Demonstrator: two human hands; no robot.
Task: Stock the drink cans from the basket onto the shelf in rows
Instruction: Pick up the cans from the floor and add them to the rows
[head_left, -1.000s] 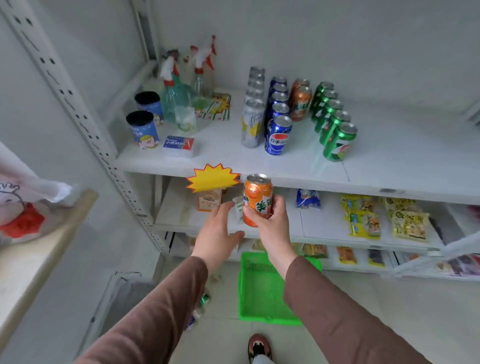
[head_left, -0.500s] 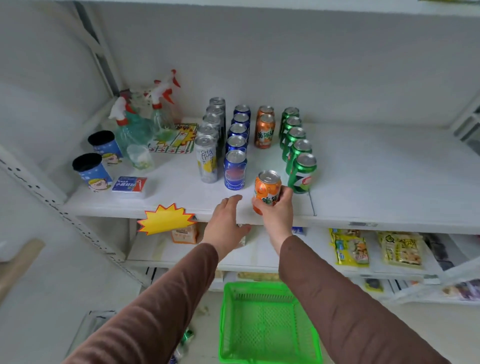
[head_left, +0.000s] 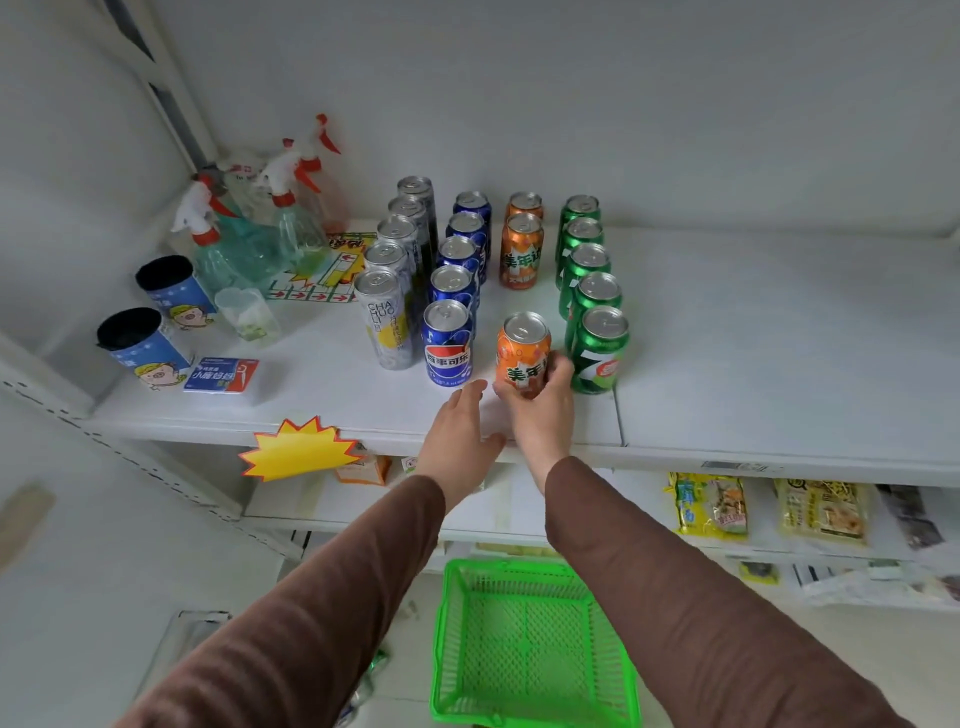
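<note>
Right grip (head_left: 540, 400) wrapped around the lower body of an orange soda can (head_left: 523, 353), held upright over the front of the shelf (head_left: 779, 364), between the front Pepsi can (head_left: 448, 347) at 9 o'clock and the front 7-Up can (head_left: 598, 351) at 3 o'clock. Left grip (head_left: 460, 434) empty, fingers straight and loose, just beside the right one at 8 o'clock, over the shelf edge.

Step in hand, by judgement: placing this can in the orange row (head_left: 522, 244), two cans deep at 12 o'clock with a gap before it. Next move calls for sliding the can back toward 12 o'clock, without nudging either neighbouring row, then letting go.

Green basket (head_left: 535, 649) on the floor at 6 o'clock, no cans showing inside.
</note>
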